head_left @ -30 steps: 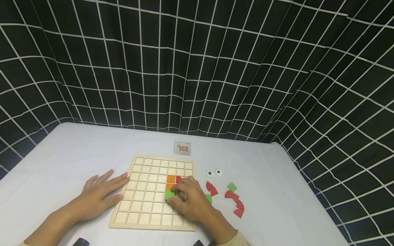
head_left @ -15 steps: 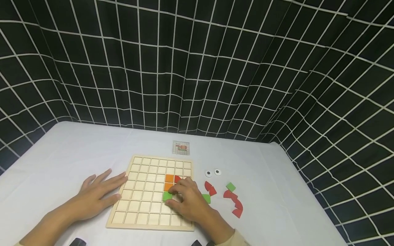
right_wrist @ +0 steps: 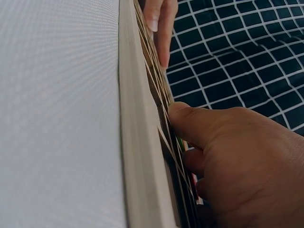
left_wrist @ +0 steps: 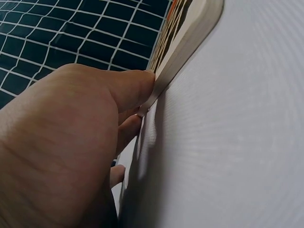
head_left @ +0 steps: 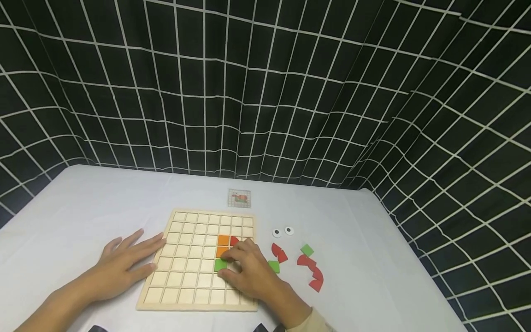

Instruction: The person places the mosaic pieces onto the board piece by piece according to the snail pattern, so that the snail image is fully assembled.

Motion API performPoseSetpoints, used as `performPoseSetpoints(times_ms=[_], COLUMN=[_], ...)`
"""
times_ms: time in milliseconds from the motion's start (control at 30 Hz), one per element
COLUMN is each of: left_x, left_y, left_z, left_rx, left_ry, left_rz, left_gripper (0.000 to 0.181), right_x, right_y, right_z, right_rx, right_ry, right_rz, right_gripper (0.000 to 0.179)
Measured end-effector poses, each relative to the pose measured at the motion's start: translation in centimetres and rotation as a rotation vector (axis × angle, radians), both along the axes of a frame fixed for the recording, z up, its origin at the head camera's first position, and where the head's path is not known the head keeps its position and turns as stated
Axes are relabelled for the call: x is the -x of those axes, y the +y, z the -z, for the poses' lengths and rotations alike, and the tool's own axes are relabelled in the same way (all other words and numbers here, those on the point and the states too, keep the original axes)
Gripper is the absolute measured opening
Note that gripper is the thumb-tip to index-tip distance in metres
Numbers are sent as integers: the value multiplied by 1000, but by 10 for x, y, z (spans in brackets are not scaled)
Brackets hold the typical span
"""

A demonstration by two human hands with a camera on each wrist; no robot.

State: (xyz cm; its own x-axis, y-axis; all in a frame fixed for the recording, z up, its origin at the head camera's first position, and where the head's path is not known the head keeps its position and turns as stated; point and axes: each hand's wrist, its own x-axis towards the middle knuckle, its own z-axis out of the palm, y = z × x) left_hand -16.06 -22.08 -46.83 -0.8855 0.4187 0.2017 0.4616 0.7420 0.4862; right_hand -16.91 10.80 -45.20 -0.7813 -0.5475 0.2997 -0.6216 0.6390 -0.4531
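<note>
A wooden grid board (head_left: 184, 278) lies on the white cloth. My left hand (head_left: 120, 265) rests flat at its left side, fingers spread and fingertips at the frame; in the left wrist view, the thumb (left_wrist: 135, 88) touches the board's edge. My right hand (head_left: 249, 272) is over the board's right part, its thumb and index finger at the edges of a green square tile (head_left: 220, 265) in a cell. Two orange square tiles (head_left: 223, 240) sit in the cells above it. A red piece (head_left: 234, 241) beside them is partly hidden by my right hand.
Right of the board lie two round eye pieces (head_left: 289, 230), several red quarter-round pieces (head_left: 316, 285) and two loose green tiles (head_left: 307, 250). A small picture card (head_left: 239, 198) lies behind the board. A black curtain with white grid lines (head_left: 207, 92) surrounds the table.
The green tile, tilted up a second ago, now lies flat in its cell below the orange tiles. My left hand stays at the board's edge. The head view has shifted slightly.
</note>
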Motion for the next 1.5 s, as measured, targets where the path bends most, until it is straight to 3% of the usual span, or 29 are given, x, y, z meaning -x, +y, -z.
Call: performPoseSetpoints(times_ms=[500, 733, 1000, 1300, 1500], left_x=[-3, -3, -2, -4, -1], left_y=[-2, -3, -3, 3, -1], left_z=[3, 4, 2, 5, 2], left_rx=[-6, 6, 0, 5, 16], left_ry=[29, -1, 13, -7, -10], left_rz=[-1, -4, -1, -2, -3], left_gripper=[48, 50, 50, 49, 50], right_x=[-1, -3, 7, 3, -7], right_y=[0, 0, 10, 79, 114], right_z=[-2, -1, -11, -34, -33], right_rx=[48, 90, 270, 314, 327], right_ry=[38, 32, 162, 204, 180], right_rz=[-27, -39, -93, 55, 156], right_gripper=[23, 23, 18, 27, 34])
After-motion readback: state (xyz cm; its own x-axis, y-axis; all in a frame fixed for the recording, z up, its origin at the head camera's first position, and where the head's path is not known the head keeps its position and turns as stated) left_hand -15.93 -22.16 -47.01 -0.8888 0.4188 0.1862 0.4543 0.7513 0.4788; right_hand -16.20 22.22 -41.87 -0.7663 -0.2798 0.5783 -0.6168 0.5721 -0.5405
